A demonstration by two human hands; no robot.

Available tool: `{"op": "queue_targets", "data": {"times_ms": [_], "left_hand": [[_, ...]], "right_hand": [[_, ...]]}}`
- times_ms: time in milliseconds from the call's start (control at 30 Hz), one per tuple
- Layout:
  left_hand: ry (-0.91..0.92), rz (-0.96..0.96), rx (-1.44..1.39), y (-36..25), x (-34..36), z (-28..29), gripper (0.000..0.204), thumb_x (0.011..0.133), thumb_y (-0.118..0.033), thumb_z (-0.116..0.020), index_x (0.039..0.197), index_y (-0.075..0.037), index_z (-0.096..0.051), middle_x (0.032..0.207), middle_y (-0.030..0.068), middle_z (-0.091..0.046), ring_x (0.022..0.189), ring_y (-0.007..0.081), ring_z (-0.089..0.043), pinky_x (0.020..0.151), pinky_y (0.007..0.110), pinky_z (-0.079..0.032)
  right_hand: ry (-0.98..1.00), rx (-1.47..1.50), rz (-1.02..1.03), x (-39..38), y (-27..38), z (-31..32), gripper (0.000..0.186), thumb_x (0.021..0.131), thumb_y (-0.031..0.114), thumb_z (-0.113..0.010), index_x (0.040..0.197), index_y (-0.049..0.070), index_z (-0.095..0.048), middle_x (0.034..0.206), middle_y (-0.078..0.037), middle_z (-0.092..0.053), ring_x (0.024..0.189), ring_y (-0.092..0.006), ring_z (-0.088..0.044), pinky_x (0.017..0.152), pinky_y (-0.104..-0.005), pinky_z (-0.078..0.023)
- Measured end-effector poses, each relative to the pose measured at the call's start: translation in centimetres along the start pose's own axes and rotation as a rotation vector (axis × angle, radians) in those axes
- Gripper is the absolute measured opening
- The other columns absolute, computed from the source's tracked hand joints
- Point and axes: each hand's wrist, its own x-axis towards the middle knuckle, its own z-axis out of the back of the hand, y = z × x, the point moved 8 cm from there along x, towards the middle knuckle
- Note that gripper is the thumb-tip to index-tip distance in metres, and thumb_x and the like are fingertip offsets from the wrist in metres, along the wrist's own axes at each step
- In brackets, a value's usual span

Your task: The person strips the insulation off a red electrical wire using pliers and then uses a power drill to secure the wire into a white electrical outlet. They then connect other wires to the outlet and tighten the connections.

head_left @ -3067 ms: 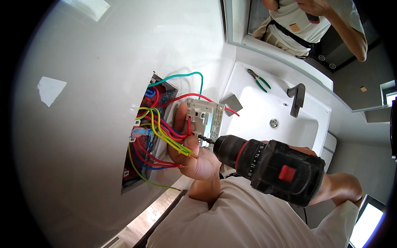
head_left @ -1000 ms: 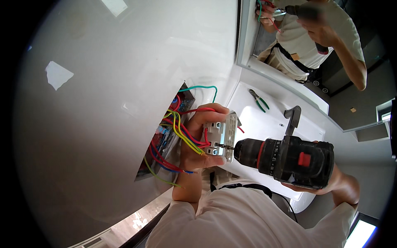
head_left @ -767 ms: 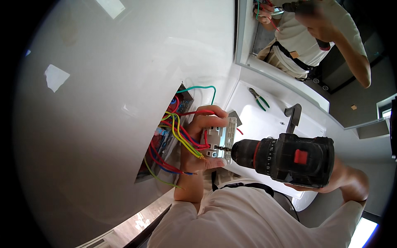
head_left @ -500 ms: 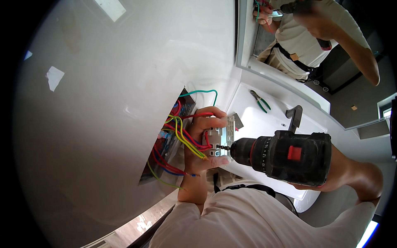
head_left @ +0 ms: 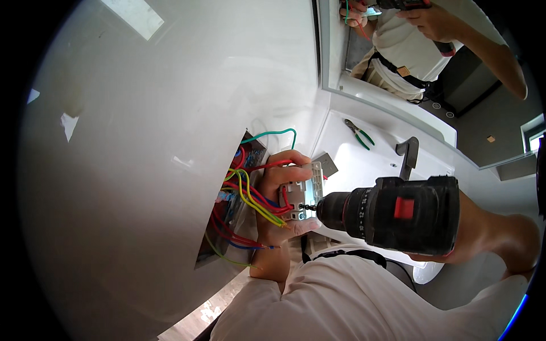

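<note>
My left hand (head_left: pixel 274 181) is closed around a white wall socket or switch module (head_left: pixel 317 177), fingers over its far side and thumb at its near side. Red wires (head_left: pixel 273 206) run into the module's terminals. With my right hand (head_left: pixel 469 219) I hold a black cordless drill (head_left: pixel 398 213); its body hides most of my fingers, but the mirror view within the picture shows them wrapped round the handle. The drill's bit (head_left: pixel 307 207) meets the module beside the terminals. Bare-ended yellow-green wires (head_left: pixel 245 196) hang by my left wrist.
A wall opening (head_left: pixel 207 253) full of wires sits in the glossy white panel (head_left: pixel 142 170) at left. Beyond my hands is a white sink (head_left: pixel 335 133) with a grey faucet (head_left: pixel 407 156), green-handled pliers (head_left: pixel 359 134) and a grey plate (head_left: pixel 326 165). A mirror (head_left: pixel 392 85) stands behind.
The view has shifted slightly. My hands, the module and the drill keep nearly the same position, with the bit still at the module.
</note>
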Motion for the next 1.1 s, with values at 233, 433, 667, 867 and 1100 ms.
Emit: {"op": "queue_targets", "data": {"times_ms": [233,433,667,867,1100], "left_hand": [[0.004,-0.008,0.041,-0.1,-0.2,0.2,0.073,0.059,-0.023,-0.090,0.125,-0.007,-0.061,0.133,0.0184,-0.053,0.112,0.0261,-0.059,0.094,0.038,-0.050],[0.080,-0.013,0.104,-0.8,0.5,-0.1,0.072,0.060,-0.024,-0.089,0.125,-0.008,-0.060,0.132,0.0199,-0.053,0.113,0.0258,-0.057,0.097,0.038,-0.046],[0.011,-0.037,0.143,-0.6,0.2,0.1,0.067,0.061,-0.026,-0.088,0.120,-0.008,-0.061,0.129,0.0214,-0.056,0.108,0.0249,-0.059,0.094,0.037,-0.046],[0.124,-0.013,0.236,-1.4,0.7,0.2,0.071,0.063,-0.027,-0.092,0.124,-0.010,-0.061,0.133,0.0177,-0.053,0.112,0.0242,-0.059,0.096,0.037,-0.047],[0.107,0.018,0.230,-1.6,0.8,0.1,0.067,0.066,-0.030,-0.092,0.123,-0.011,-0.062,0.129,0.0168,-0.057,0.112,0.0240,-0.060,0.097,0.037,-0.048]], "right_hand": [[-0.016,-0.001,0.044,0.2,0.1,0.0,0.041,0.072,0.015,-0.088,0.106,0.005,-0.067,0.093,-0.009,-0.071,0.079,-0.0205,-0.064,0.079,-0.0323,-0.051],[0.023,0.102,-0.021,0.4,-1.0,0.1,0.042,0.071,0.015,-0.090,0.104,0.004,-0.066,0.090,-0.009,-0.070,0.077,-0.0160,-0.063,0.074,-0.0306,-0.051],[0.034,0.273,0.003,1.0,-1.4,-0.6,0.051,0.069,0.012,-0.090,0.112,0.002,-0.065,0.096,-0.008,-0.071,0.084,-0.0129,-0.065,0.080,-0.0296,-0.053],[0.114,0.150,-0.030,1.4,-1.1,-0.3,0.056,0.069,0.008,-0.088,0.119,0.002,-0.065,0.098,-0.006,-0.073,0.085,-0.0129,-0.068,0.081,-0.0281,-0.053],[0.153,-0.032,-0.033,1.1,-1.1,0.3,0.065,0.064,0.015,-0.090,0.124,0.003,-0.065,0.097,-0.007,-0.073,0.083,-0.0151,-0.070,0.079,-0.0283,-0.054]]}}
